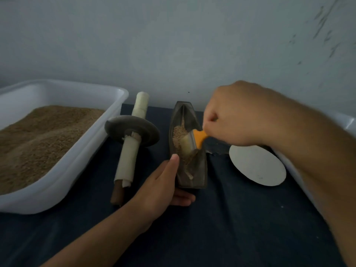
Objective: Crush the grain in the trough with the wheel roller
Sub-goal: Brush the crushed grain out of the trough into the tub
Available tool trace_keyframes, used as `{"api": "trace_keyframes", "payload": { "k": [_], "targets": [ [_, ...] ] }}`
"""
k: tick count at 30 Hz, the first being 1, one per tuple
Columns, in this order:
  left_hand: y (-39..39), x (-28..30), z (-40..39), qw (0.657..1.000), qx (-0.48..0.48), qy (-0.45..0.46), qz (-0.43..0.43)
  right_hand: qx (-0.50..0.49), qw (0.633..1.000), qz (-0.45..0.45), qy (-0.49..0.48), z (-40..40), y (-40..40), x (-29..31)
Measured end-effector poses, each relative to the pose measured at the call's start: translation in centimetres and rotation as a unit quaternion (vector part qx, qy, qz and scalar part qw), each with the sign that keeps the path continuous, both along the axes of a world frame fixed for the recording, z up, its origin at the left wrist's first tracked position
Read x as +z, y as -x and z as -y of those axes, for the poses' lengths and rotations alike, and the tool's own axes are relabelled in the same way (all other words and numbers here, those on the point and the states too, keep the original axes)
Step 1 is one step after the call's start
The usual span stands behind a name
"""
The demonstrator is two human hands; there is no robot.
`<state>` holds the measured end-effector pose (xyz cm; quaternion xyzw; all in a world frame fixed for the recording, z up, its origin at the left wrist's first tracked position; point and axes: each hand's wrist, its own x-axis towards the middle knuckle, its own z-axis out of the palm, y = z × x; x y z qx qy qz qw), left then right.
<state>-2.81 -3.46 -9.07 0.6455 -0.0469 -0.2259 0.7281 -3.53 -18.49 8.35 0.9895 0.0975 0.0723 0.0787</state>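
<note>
A dark boat-shaped trough (200, 170) lies on the dark blue cloth at the centre, holding a small heap of tan grain (178, 135). My left hand (163, 187) grips the trough's near left end, thumb on its rim. My right hand (235, 116) grips an orange-handled brush (199, 136) whose pale bristles sit in the grain inside the trough. The wheel roller (133, 132), a grey stone disc on a paper-wrapped wooden axle, lies on the cloth left of the trough, untouched.
A large white tub (92, 157) of tan grain stands at the left. A white round disc (258, 166) lies right of the trough, and another white tub's edge (348, 122) shows at the far right. A pale wall rises close behind.
</note>
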Motion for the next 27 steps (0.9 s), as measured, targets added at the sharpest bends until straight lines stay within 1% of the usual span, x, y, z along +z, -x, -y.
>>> {"api": "trace_keyframes", "payload": {
  "k": [2, 4, 7, 9, 12, 15, 18, 22, 25, 27],
  "targets": [
    [0.0, -0.1, 0.0, 1.0, -0.001, 0.0, 0.001, 0.016, 0.999, -0.028, 0.01, 0.1, 1.2, 0.6],
    [0.0, 0.0, 0.1, 1.0, 0.001, 0.0, -0.001, 0.025, 0.999, -0.035, 0.022, -0.3, 1.6, 0.1],
    [0.1, 0.2, 0.1, 1.0, 0.003, 0.0, -0.008, 0.011, 1.0, -0.004, 0.018, -1.0, 0.0, -1.6],
    [0.2, 0.3, 0.1, 1.0, 0.003, 0.001, -0.011, -0.009, 1.0, 0.008, 0.014, -0.5, -1.0, -1.7],
    [0.0, 0.4, 0.1, 1.0, 0.003, 0.002, -0.015, -0.018, 0.999, -0.044, -0.011, 0.7, -0.9, -0.6],
    [0.0, 0.6, 0.3, 1.0, 0.006, 0.003, -0.026, 0.009, 0.997, -0.074, 0.0, 0.6, -0.3, -0.7],
    [0.2, 1.2, 0.3, 0.999, 0.003, 0.01, -0.044, 0.0, 0.999, -0.053, -0.013, 0.9, -0.3, -0.7],
    [0.2, 1.8, 0.1, 0.998, -0.004, 0.013, -0.068, -0.05, 0.997, -0.042, -0.051, 3.0, -1.7, 1.5],
    [-0.1, 2.0, 0.2, 0.996, -0.01, 0.014, -0.086, -0.076, 0.993, 0.031, -0.083, 3.7, -4.7, 0.4],
    [-0.4, 2.1, 0.3, 0.995, -0.021, 0.017, -0.095, -0.091, 0.989, 0.084, -0.078, 3.4, -6.9, -1.8]
  ]
}}
